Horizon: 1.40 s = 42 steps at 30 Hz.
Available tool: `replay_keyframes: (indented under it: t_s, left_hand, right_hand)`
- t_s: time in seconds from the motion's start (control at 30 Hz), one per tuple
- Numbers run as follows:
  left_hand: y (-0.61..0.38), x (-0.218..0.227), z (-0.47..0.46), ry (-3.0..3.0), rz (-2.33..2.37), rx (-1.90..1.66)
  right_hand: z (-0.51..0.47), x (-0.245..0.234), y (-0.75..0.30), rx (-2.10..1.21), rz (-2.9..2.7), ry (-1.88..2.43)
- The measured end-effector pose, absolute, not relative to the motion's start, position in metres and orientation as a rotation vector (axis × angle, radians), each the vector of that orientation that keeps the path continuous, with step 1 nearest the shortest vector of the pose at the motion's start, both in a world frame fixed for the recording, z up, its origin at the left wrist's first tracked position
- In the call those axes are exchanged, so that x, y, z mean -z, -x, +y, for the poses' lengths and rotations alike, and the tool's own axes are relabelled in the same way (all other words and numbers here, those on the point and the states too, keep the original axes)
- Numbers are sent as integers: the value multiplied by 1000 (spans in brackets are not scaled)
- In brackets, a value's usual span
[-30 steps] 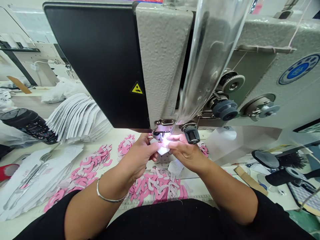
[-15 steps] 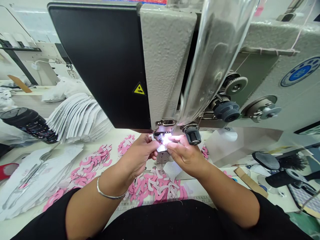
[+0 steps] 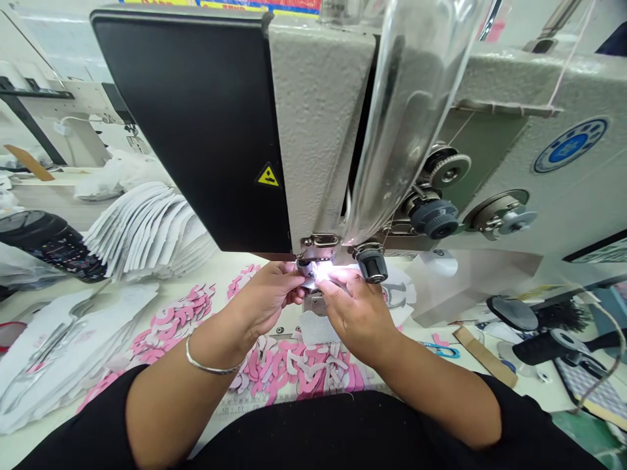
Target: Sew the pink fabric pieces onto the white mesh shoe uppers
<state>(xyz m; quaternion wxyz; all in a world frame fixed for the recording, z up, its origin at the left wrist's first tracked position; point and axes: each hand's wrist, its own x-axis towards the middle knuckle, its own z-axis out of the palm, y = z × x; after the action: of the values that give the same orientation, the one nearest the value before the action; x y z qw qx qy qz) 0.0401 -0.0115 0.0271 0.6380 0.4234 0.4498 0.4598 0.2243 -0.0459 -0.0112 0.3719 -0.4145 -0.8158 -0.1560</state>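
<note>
1. Pinching a white mesh piece [image 3: 313,326] with both hands, I hold its upper end right under the foot of the sewing machine [image 3: 318,130].
2. My left hand [image 3: 267,297] is closed on the left side of the piece, with thumb and first fingers pressed together on it.
3. My right hand [image 3: 355,310] grips the right side in the same way, and the fingertips of both hands almost meet at the needle.
4. The lamp of the machine is very bright there, so I cannot tell how the cloth lies under the needle itself.
5. The lower part of the piece comes out below my hands and rests on the table [image 3: 223,266].
6. A heap of pink curved pieces [image 3: 304,369] lies between the mesh piece and my body.
7. A black knob [image 3: 372,266] of the machine is just above my right hand.
8. A stack of white cut pieces [image 3: 147,228] lies well apart on the left, and a thin bracelet [image 3: 206,365] is on my left wrist.
</note>
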Motion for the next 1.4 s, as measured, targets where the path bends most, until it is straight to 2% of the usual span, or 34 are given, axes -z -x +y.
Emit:
replay_keyframes:
  t_s: [0.33,0.47,0.6,0.7,0.8,1.07,1.2,1.4]
  left_hand:
    - [-40,-21,-9,-976,966,-1089]
    - [-33,-11,-26,-987,1101,-1196]
    - [-25,5,-48,-1161,1364,-923]
    - [-22,18,-59,-1247,1317,-731]
    - [-22,23,-63,-1276,1211,-698]
    - [-18,-1,-58,-1245,1132,-830]
    - [-22,-18,-47,-1146,1056,-875]
    - [-29,-27,-28,-1031,1029,-937]
  right_hand:
    - [-44,10,-226,364,-2068,1018]
    - [-45,8,-228,331,-2091,1037]
    - [-46,7,-229,311,-2105,1067]
    - [-47,6,-229,319,-2117,1070]
    - [-47,1,-229,290,-2146,1106]
    - [-52,-19,-240,267,-2199,1079]
    - [-60,-18,-248,343,-2135,1006]
    - [-59,-11,-252,273,-2235,1005]
